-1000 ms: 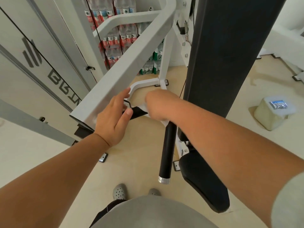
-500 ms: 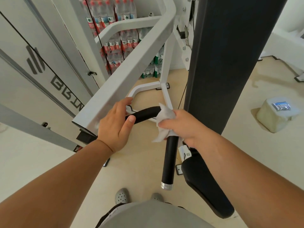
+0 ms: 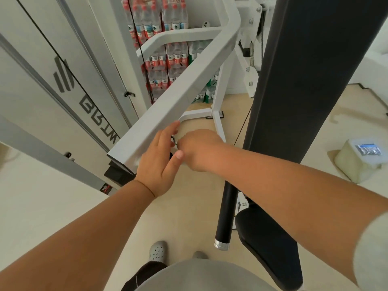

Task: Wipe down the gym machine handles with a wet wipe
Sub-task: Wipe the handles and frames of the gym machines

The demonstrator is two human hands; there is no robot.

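Stacked water bottles (image 3: 165, 59) in the background, 2 grey clogs (image 3: 157, 252) on beige floor (image 3: 189, 217).

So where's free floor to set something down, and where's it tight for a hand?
Bare floor lies between the forearms, bordered by shoes and black handle; more around the tub, right of the back pad. Crowded: left hand and right hand bunch under the white beam; bottles fill the corner.

The machine's frame beam (image 3: 178, 95) runs from nine o'clock up toward one. Under its near end the left hand (image 3: 159, 164) sits just left of the right hand (image 3: 199, 150). The handle grip (image 3: 225, 211) hangs at five o'clock, beside the seat pad (image 3: 268, 248). Bottled water packs (image 3: 163, 38) stand behind at twelve, and a plastic tub (image 3: 354, 164) sits on the floor at three.
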